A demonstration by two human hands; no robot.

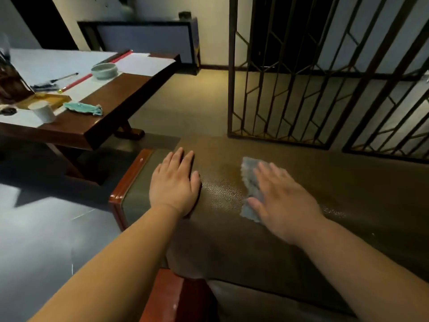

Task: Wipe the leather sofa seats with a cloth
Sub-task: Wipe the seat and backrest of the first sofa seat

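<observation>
Both hands flat on sofa seat.
Right hand (282,201) presses cloth (251,182) onto seat (348,194); left hand (175,184) rests palm-down just beside the wooden arm (130,180).

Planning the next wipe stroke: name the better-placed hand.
Right. The right hand already presses flat on the cloth on the seat; the left hand lies bare beside it.
</observation>
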